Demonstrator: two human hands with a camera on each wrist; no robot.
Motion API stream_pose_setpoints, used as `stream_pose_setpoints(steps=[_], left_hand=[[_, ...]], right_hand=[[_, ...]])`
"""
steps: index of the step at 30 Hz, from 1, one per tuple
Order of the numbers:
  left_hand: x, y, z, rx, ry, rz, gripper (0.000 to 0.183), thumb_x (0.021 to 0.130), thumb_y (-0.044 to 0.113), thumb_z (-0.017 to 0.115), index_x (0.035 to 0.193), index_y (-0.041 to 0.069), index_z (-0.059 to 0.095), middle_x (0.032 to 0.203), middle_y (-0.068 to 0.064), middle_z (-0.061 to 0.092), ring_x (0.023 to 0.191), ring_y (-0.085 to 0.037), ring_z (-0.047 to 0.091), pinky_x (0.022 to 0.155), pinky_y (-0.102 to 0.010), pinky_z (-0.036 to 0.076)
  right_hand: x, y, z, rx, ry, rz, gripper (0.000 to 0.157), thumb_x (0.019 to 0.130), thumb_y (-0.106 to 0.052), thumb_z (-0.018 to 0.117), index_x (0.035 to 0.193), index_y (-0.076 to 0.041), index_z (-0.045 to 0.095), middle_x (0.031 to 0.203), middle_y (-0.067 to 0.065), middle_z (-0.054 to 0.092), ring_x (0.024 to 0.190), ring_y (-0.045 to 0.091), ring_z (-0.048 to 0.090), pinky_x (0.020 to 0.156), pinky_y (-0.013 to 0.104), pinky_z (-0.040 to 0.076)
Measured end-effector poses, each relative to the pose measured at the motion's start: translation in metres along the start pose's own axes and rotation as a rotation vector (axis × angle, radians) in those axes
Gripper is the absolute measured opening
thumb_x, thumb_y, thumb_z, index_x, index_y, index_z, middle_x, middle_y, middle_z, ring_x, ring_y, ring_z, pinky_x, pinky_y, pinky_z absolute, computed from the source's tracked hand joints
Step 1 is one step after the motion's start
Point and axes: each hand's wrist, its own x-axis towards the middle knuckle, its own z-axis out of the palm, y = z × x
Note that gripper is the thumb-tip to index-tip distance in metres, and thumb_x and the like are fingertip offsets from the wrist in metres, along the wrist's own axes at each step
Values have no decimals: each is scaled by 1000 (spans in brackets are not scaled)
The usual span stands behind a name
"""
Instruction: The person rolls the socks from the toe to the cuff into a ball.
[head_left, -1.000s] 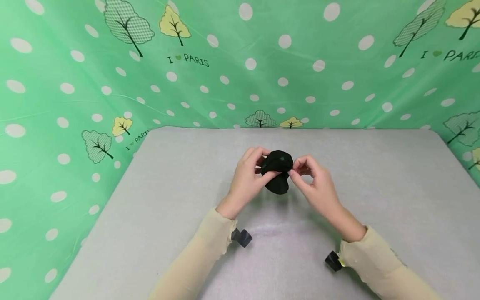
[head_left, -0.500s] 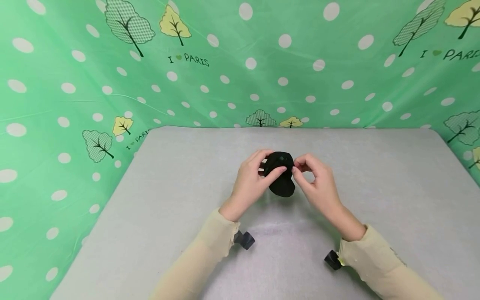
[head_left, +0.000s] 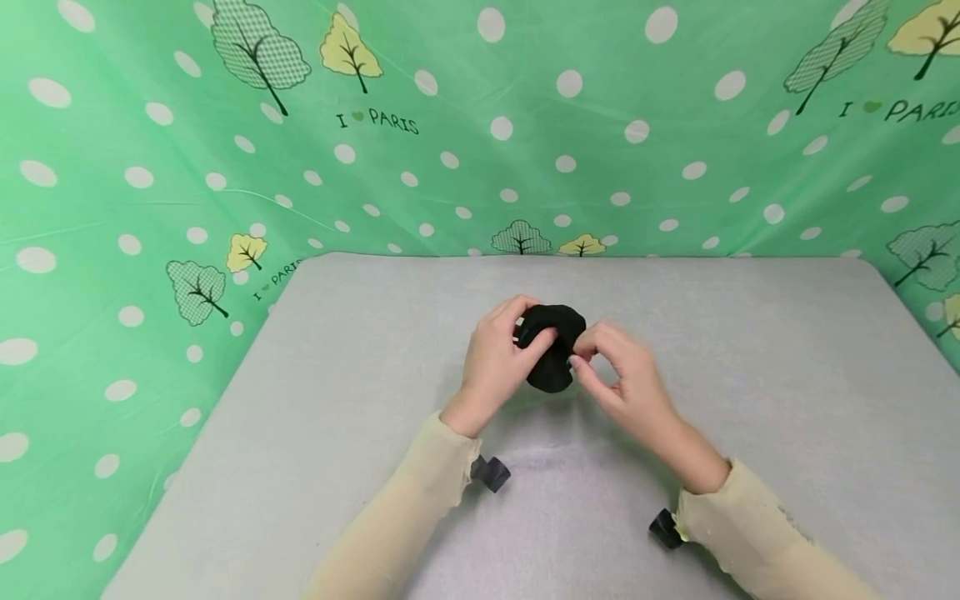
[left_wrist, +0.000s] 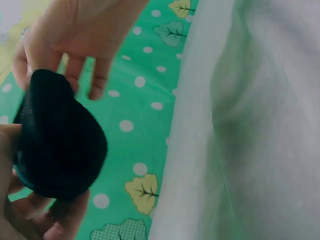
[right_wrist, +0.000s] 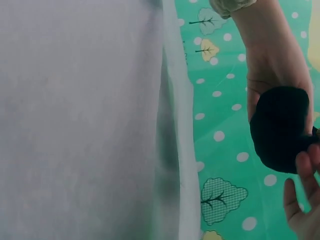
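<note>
A black, soft, cloth-like thing point(head_left: 551, 375) with rounded lobes is held up over the middle of the table; its exact kind does not show. My left hand point(head_left: 491, 358) grips its left side, thumb across the front and fingers behind. At its right edge my right hand point(head_left: 633, 379) pinches with thumb and forefinger. Seen from the left wrist, the dark thing point(left_wrist: 62, 140) looks like a folded, rounded pouch shape. The right wrist view shows the same black cloth point(right_wrist: 277, 130) against the left palm, right fingertips point(right_wrist: 304, 167) at its lower edge.
The grey table point(head_left: 360, 375) spreads around both hands. A green polka-dot curtain point(head_left: 450, 183) with tree prints hangs behind and along the left side. Small black camera mounts point(head_left: 495, 475) stick out from the beige sleeves point(head_left: 420, 492).
The black thing was turned and reshaped in the hands, its lower lobe swinging right and then back left. My right hand has shifted a little left and down along its edge.
</note>
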Motion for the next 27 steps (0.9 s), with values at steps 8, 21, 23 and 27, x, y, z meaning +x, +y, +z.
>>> stream_pose_setpoints(steps=[8,21,23,27], left_hand=[[-4,3,-1,-178,-164,-41,50,92,34,73,134,14,55,127,-4,62,106,-18,63,84,-26,58],[-9,0,-3,-268,-231,-65,84,83,14,80,151,13,31,132,-12,54,96,-23,61,84,-40,58],[-9,0,-2,-260,-208,-59,78,83,14,80,148,12,36,131,-11,56,100,-22,59,83,-38,58],[-8,-2,-1,-265,-158,-43,72,82,13,81,143,12,42,131,-9,59,109,-22,58,84,-35,58]], right_hand=[[2,-5,1,8,119,294,4,95,1,60,91,0,59,89,6,63,84,12,64,66,9,51],[6,-3,-3,71,115,365,7,94,-3,65,97,2,62,93,7,65,87,0,63,65,10,54],[5,-3,-3,77,79,407,8,94,-6,67,97,0,64,95,9,66,87,0,63,67,11,55],[4,-1,-3,46,17,469,11,95,-12,68,96,-1,67,95,11,69,86,-2,62,69,10,55]])
